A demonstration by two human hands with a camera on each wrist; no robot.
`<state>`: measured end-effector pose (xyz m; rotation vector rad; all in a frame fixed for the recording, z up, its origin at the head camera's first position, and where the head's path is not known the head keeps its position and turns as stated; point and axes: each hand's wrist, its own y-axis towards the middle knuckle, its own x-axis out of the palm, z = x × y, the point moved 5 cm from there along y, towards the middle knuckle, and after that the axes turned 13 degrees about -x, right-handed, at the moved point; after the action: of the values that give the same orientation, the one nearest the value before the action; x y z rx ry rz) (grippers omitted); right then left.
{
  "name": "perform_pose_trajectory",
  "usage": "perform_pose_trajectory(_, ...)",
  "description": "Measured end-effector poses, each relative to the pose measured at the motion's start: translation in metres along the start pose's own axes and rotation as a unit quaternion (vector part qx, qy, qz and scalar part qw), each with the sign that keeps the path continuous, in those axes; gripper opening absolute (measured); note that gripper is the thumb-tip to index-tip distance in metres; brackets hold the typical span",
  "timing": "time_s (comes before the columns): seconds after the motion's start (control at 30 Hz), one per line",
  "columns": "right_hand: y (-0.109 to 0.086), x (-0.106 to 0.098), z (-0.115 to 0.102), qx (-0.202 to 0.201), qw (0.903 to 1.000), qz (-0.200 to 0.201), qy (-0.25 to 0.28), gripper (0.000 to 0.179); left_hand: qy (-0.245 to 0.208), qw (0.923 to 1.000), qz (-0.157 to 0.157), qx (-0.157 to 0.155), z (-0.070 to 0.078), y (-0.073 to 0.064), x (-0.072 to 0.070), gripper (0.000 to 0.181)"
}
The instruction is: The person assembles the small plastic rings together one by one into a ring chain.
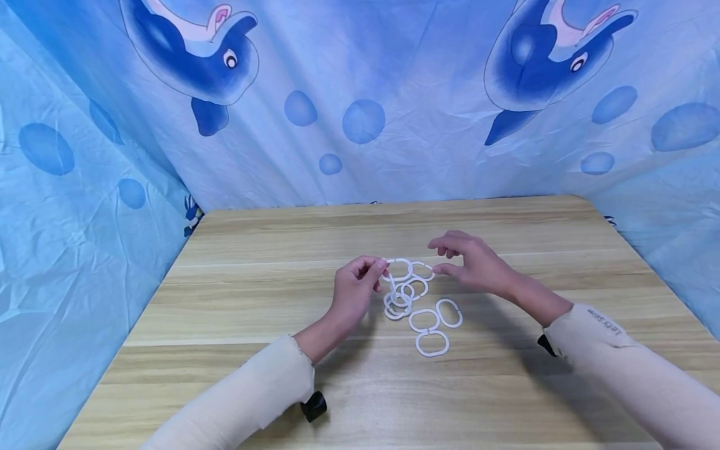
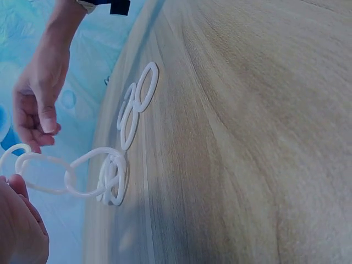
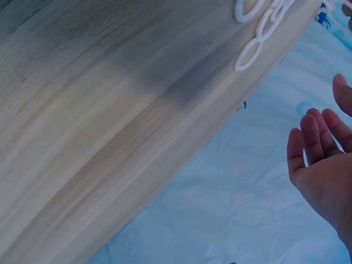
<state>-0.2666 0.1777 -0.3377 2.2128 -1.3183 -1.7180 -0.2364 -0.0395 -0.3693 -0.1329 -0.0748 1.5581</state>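
Note:
Between thumb and fingers, my left hand pinches a white oval plastic link of a short chain. In the left wrist view, linked ovals hang from that hand down to a small heap of links on the table. To the right, my right hand is raised over the table with its fingers parted and loosely bent, holding nothing. Its thumb tip is right by the far-right link of the chain in the head view. Nearer to me, a few more white links lie flat, close together.
The wooden table runs back to a blue curtain printed with dolphins and bubbles. More of that fabric hangs at both sides. A black wrist device shows under the left sleeve.

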Motion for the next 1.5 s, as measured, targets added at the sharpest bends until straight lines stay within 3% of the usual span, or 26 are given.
perform_pose_trajectory(0.3,0.0,0.019,0.024,0.028,0.9952,-0.094,0.01,0.047,0.005,1.0,-0.007,-0.005,0.0,0.0,0.0,0.025)
perform_pose_trajectory(0.57,0.005,0.034,0.03,-0.017,0.9899,-0.131,-0.05,0.059,0.003,0.9999,-0.011,-0.006,-0.002,0.002,0.0,0.019)
perform_pose_trajectory(0.83,0.007,0.051,0.034,-0.047,0.9768,-0.188,-0.091,0.055,0.002,0.9999,-0.016,-0.005,-0.002,0.001,-0.001,0.021)
perform_pose_trajectory(1.23,0.009,0.055,0.038,-0.051,0.9687,-0.211,-0.121,0.047,0.004,0.9997,-0.013,-0.021,-0.003,0.002,-0.002,0.024)
perform_pose_trajectory(1.5,0.01,0.053,0.042,-0.026,0.9709,-0.21,-0.113,0.047,-0.003,0.9997,-0.015,-0.018,-0.004,0.002,-0.002,0.023)
